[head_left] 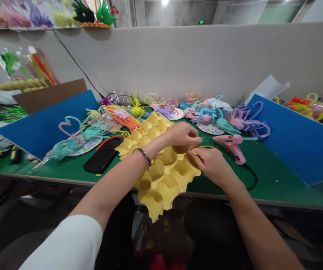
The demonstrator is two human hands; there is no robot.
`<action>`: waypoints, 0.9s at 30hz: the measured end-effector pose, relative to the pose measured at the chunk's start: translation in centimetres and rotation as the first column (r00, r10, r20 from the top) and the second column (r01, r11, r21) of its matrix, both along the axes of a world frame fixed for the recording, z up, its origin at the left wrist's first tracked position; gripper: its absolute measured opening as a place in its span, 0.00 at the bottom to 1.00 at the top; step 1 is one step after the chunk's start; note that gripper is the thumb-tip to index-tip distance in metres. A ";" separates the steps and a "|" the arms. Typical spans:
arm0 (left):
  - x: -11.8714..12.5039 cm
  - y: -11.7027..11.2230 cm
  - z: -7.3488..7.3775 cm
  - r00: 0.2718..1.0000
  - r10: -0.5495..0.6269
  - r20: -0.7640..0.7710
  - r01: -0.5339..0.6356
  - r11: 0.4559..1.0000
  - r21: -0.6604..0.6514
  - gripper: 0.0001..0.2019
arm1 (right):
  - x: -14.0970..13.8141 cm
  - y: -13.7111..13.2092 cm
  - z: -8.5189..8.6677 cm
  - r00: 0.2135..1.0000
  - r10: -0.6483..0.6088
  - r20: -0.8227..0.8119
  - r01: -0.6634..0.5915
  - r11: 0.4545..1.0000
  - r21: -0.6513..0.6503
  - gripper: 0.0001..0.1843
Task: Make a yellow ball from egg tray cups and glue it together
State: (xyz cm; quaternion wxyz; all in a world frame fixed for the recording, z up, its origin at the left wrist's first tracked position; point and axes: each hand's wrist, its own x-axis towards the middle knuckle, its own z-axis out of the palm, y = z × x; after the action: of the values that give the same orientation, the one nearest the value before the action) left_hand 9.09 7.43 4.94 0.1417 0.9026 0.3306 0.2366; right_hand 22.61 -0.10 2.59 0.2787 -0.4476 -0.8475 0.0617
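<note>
A yellow egg tray [161, 176] lies across the front edge of the green table [265, 180], hanging partly over it. My left hand [184, 134] reaches across the tray with fingers pinched at its right edge. My right hand [210, 163] meets it there, fingers closed on a thin yellow pipe cleaner [209, 147] that curves off to the right. A bracelet [145, 154] sits on my left wrist.
A pink glue gun [232, 144] with a black cord lies just right of my hands. A black phone [103, 157] rests left of the tray. Blue boards [45, 125] [293, 138] flank the table. Several pipe-cleaner crafts on paper plates [206, 116] fill the back.
</note>
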 end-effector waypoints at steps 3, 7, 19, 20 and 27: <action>0.6 0.4 -0.7 0.999 0.005 -0.042 -0.005 1.000 -0.005 0.15 | 0.6 0.5 -1.0 0.995 -0.030 -0.097 0.019 0.993 -0.117 0.17; 1.6 0.8 -1.7 0.995 -0.027 -0.092 0.024 0.999 -0.035 0.16 | 1.4 1.0 -2.2 0.965 -0.127 -0.228 0.009 0.890 -0.456 0.11; 2.4 1.7 -3.4 0.987 -0.064 -0.146 0.041 0.987 -0.157 0.17 | 1.3 0.7 -2.6 0.912 -0.305 -0.274 0.042 0.734 -0.677 0.15; 2.4 1.7 -3.4 0.987 -0.068 -0.145 0.044 0.986 -0.163 0.17 | 1.3 0.7 -2.8 0.898 -0.320 -0.303 0.028 0.727 -0.686 0.14; 2.4 1.7 -3.3 0.987 -0.114 -0.116 0.087 0.973 -0.215 0.17 | 0.8 0.0 -3.5 0.831 -0.378 -0.409 0.019 0.753 -0.658 0.13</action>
State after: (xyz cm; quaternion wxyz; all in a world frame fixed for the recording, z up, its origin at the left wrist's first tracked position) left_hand 11.47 9.08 1.61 0.2265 0.9115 0.3157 0.1347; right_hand 23.46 -0.12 -0.88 0.3356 -0.5714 -0.6148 0.4276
